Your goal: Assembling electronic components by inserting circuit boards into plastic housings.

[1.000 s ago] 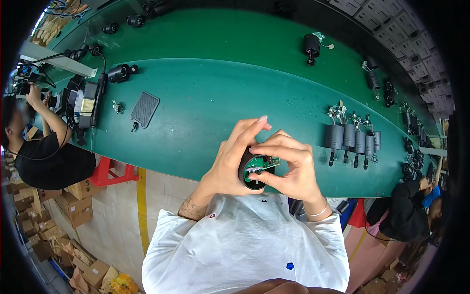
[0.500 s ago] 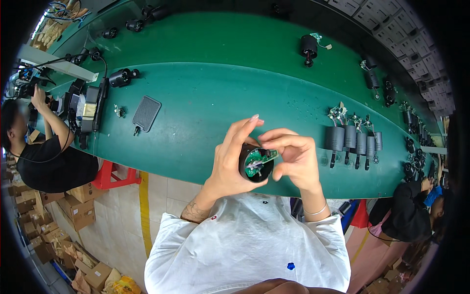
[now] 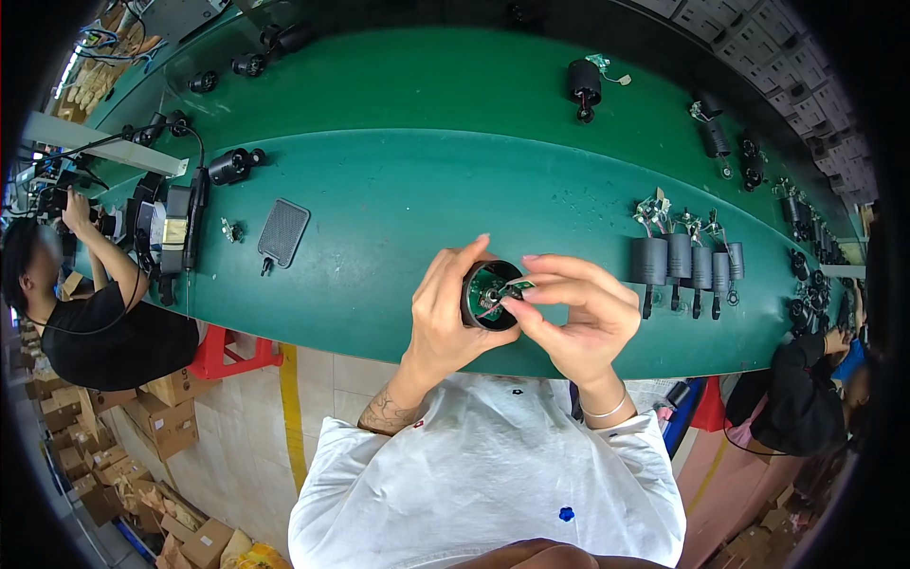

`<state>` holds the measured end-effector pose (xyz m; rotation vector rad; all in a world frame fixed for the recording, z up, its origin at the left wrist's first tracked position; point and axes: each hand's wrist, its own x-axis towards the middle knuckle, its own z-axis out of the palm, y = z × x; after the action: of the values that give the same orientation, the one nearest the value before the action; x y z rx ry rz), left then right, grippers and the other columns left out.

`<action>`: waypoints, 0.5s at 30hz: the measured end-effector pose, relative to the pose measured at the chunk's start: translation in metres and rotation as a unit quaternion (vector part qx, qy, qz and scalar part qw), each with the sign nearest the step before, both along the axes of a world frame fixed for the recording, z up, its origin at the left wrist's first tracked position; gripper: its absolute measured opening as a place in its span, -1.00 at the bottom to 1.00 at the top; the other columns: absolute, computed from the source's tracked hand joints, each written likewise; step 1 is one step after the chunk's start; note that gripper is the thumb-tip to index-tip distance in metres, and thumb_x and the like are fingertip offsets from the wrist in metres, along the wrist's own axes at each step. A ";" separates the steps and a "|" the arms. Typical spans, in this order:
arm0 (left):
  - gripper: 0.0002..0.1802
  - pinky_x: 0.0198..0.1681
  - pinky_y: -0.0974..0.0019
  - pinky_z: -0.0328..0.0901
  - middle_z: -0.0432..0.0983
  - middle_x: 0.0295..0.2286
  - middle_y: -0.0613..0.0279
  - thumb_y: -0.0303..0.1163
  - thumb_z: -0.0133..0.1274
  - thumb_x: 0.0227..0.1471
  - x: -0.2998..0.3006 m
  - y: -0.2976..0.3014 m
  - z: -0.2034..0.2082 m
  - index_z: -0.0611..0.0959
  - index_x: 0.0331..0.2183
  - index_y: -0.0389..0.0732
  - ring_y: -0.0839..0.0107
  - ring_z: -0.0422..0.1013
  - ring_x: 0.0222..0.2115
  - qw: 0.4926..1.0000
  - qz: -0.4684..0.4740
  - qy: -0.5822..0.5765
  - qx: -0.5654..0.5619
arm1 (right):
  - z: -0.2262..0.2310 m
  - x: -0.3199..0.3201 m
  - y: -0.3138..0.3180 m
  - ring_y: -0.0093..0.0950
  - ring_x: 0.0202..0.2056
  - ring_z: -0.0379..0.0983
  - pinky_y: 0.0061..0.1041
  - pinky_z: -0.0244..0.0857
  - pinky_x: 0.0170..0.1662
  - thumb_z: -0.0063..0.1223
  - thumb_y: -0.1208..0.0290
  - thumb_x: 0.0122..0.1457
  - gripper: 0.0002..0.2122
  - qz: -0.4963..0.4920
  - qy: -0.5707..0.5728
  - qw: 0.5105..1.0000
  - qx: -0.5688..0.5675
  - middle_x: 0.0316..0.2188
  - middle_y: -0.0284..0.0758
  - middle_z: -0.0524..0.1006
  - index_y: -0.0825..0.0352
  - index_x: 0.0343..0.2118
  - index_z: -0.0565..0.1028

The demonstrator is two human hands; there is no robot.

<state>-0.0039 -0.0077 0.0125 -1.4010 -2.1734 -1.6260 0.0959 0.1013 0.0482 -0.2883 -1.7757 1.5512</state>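
Note:
My left hand [image 3: 442,305] is wrapped round a black cylindrical housing [image 3: 468,321], its open end tilted up toward me. Inside the housing sits a green circuit board [image 3: 485,286] with a thin wire beside it. My right hand [image 3: 580,318] pinches at the housing's mouth, thumb and index finger closed on a small green circuit-board piece [image 3: 517,287]. The fingertips partly cover that piece, so its lower end is hidden.
On the right stand several dark grey cylinders [image 3: 649,261] with boards and wires sticking out. A dark flat rectangular part [image 3: 284,233] and a small board [image 3: 230,229] lie left on the green bench [image 3: 379,284]. Co-workers sit at both sides; a red stool [image 3: 237,353] is at left.
My right thumb and fingers have closed in on the small board piece at the housing's mouth. The piece now lies lower, nearer the housing's inside. My left hand keeps its hold.

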 end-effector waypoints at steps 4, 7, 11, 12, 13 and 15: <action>-0.31 -0.37 0.31 0.37 0.55 -0.39 0.14 -0.38 0.42 -0.49 -0.004 -0.002 -0.005 0.56 -0.18 -0.32 0.31 0.44 -0.43 0.997 -0.028 -0.046 0.056 | 0.004 -0.004 -0.005 -0.42 -0.36 0.51 -0.49 0.46 -0.24 0.34 0.69 -0.31 -0.81 -0.004 -0.001 0.998 0.069 -0.37 -0.17 0.58 0.40 -0.53 0.60; -0.42 -0.33 0.28 0.38 0.53 -0.40 0.14 -0.44 0.38 -0.47 -0.002 -0.001 -0.001 0.58 -0.25 -0.32 0.31 0.42 -0.43 0.994 -0.032 -0.057 0.088 | 0.006 -0.009 0.000 -0.40 -0.33 0.50 -0.47 0.46 -0.20 0.34 0.68 -0.32 -0.81 0.042 0.003 0.997 0.062 -0.35 -0.20 0.58 0.38 -0.55 0.60; -0.55 -0.28 0.24 0.39 0.51 -0.41 0.15 -0.50 0.33 -0.44 0.002 0.000 0.001 0.60 -0.34 -0.32 0.30 0.39 -0.42 0.988 -0.042 -0.077 0.128 | 0.007 -0.015 0.004 -0.39 -0.27 0.46 -0.42 0.45 -0.14 0.32 0.66 -0.33 -0.82 0.102 0.003 0.993 0.059 -0.33 -0.25 0.56 0.35 -0.56 0.61; -0.57 -0.26 0.22 0.40 0.50 -0.41 0.14 -0.51 0.32 -0.44 0.003 -0.001 0.000 0.59 -0.35 -0.32 0.29 0.39 -0.42 0.986 -0.048 -0.087 0.135 | 0.007 -0.016 0.004 -0.38 -0.26 0.45 -0.40 0.44 -0.12 0.31 0.66 -0.33 -0.83 0.114 -0.002 0.991 0.064 -0.33 -0.27 0.56 0.33 -0.57 0.61; -0.58 -0.25 0.20 0.40 0.50 -0.41 0.14 -0.52 0.31 -0.44 0.004 -0.001 -0.001 0.59 -0.37 -0.33 0.29 0.39 -0.41 0.983 -0.055 -0.097 0.143 | 0.008 -0.017 0.004 -0.38 -0.24 0.43 -0.38 0.43 -0.11 0.30 0.65 -0.33 -0.83 0.126 -0.008 0.990 0.069 -0.33 -0.29 0.55 0.32 -0.58 0.61; -0.60 -0.23 0.18 0.41 0.49 -0.42 0.14 -0.53 0.30 -0.44 0.005 0.000 -0.003 0.59 -0.38 -0.33 0.28 0.38 -0.40 0.981 -0.064 -0.107 0.149 | 0.009 -0.017 0.002 -0.37 -0.22 0.41 -0.36 0.43 -0.09 0.30 0.65 -0.32 -0.84 0.137 -0.014 0.988 0.073 -0.33 -0.31 0.54 0.31 -0.58 0.61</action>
<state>0.0010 -0.0081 0.0095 -1.3538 -1.8624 -2.1336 0.0788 0.1037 0.0572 0.0074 -2.0043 1.5978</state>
